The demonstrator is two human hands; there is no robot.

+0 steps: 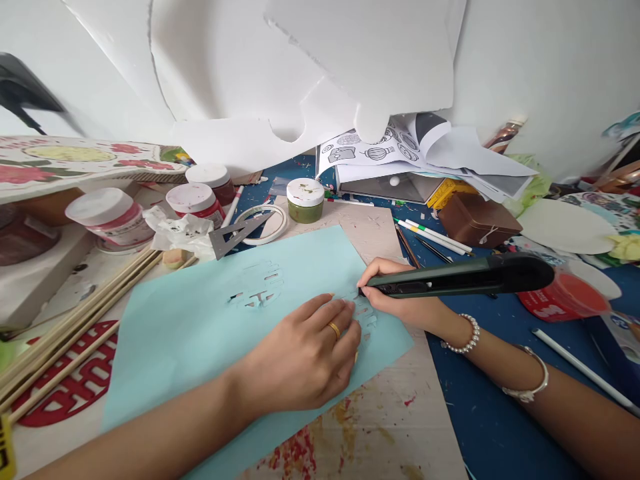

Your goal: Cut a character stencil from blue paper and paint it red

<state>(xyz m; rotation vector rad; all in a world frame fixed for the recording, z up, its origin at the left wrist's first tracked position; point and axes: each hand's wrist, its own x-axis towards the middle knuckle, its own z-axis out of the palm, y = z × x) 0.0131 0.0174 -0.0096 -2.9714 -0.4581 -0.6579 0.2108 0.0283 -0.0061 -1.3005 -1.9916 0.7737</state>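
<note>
A sheet of light blue paper lies over a beige board, with small cut-outs and line marks in two areas. My left hand, a gold ring on one finger, rests on the sheet and presses it down; its fingers are slightly bent and hold nothing. Just right of it, my right hand grips a dark green utility knife. The knife's tip end meets the paper near my left fingertips, and its handle points right. How much blade is out I cannot tell.
Paint jars, a set square and a tape roll stand behind the sheet. Wooden sticks lie left. Markers, a brown box and a red tub sit right. White foam board leans overhead.
</note>
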